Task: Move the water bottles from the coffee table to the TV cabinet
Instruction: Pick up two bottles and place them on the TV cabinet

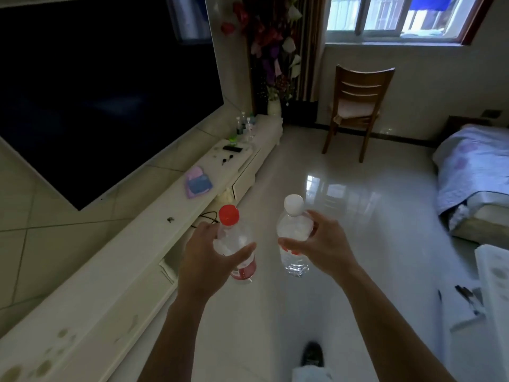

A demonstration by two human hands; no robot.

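My left hand (205,255) grips a clear water bottle with a red cap and red label (229,216), held upright over the floor beside the long cream TV cabinet (115,271). In my right hand (321,241) is a second clear bottle with a white cap (293,204), also upright, to the right of the first. Several small bottles (246,126) stand far along the cabinet top. The coffee table's white edge (493,274) shows at the right.
A large dark TV (96,92) hangs above the cabinet. A pink and blue cloth (197,182), a remote (232,148) and small items lie on the cabinet top. A wooden chair (355,106), a vase of flowers (274,106) and a covered sofa (473,172) border the glossy floor.
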